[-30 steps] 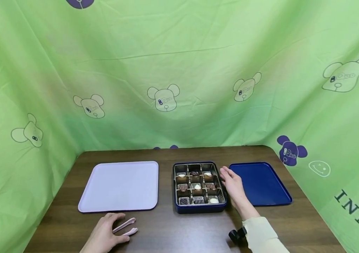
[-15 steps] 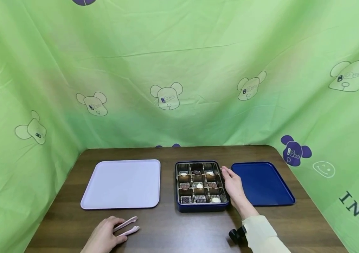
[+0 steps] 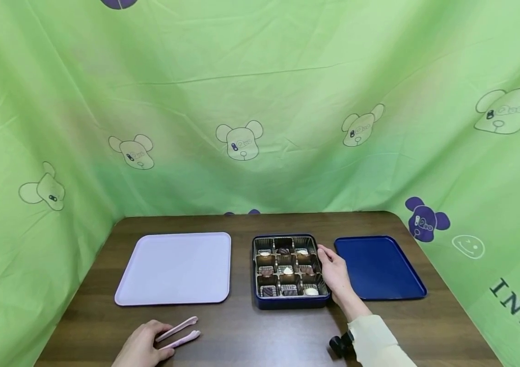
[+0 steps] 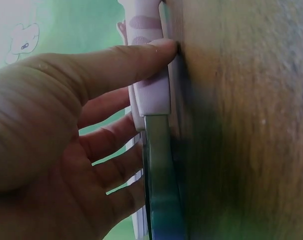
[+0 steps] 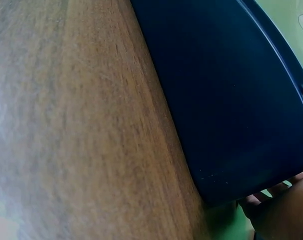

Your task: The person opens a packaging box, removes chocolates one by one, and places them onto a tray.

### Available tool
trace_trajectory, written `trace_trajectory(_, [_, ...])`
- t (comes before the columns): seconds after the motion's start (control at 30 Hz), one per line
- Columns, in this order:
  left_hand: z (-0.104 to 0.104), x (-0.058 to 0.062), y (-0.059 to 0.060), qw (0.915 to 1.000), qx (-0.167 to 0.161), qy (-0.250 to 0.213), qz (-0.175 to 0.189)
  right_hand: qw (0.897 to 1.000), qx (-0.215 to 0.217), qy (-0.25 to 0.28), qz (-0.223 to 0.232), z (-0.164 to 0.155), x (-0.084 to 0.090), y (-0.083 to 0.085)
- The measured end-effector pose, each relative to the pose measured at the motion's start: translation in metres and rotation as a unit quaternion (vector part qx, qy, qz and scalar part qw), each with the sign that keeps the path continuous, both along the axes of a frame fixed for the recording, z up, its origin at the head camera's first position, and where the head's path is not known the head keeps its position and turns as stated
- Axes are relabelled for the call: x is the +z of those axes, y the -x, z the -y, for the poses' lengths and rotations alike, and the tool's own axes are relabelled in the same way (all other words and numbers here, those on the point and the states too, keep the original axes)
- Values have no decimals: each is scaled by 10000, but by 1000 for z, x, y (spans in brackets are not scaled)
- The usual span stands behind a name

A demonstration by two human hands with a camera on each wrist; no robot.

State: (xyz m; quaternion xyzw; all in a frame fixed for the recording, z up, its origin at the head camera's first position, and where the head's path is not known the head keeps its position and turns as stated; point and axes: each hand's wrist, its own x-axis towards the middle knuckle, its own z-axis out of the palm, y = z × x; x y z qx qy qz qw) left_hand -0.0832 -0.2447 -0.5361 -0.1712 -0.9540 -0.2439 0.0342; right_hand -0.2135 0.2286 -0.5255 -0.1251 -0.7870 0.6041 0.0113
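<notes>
In the head view, my left hand [image 3: 142,344] holds pink tongs [image 3: 185,339] low over the table, their tips apart and pointing right. The left wrist view shows the thumb on one pink arm of the tongs [image 4: 154,97], the fingers along the other, and a metal strip below. My right hand [image 3: 337,272] lies against the right side of a dark blue box [image 3: 292,304]; its far fingers are partly hidden. Brown and white chocolates [image 3: 288,270] sit in the box's divided insert. In the right wrist view, fingers [image 5: 279,189] touch the box's end [image 5: 226,105].
To the left lies a pale lilac tray [image 3: 174,270] with a low rim. A flat dark blue lid or tray [image 3: 379,267] lies right of the right hand. The brown wooden table [image 3: 241,336] meets a green printed curtain [image 3: 241,183] behind and at the sides.
My right hand has closed the small gap to the box and now lies against its side. The left hand has shifted slightly back along the tongs, which stay about where they were.
</notes>
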Motion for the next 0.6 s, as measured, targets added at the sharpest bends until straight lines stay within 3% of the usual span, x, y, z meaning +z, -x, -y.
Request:
trace_trajectory(0.2, [1,1,1,9998,-123,-108,-110,10000,-23,-57,-75,1,0,1])
trace_trajectory(0.47, [-3,21,6,9974,-185,-607,347,9996,8,-210,-176,1,-4,2])
trace_trajectory(0.6, [-13,34,12,9964,-193,-821,-99,9992,3,-316,-241,2,-4,1])
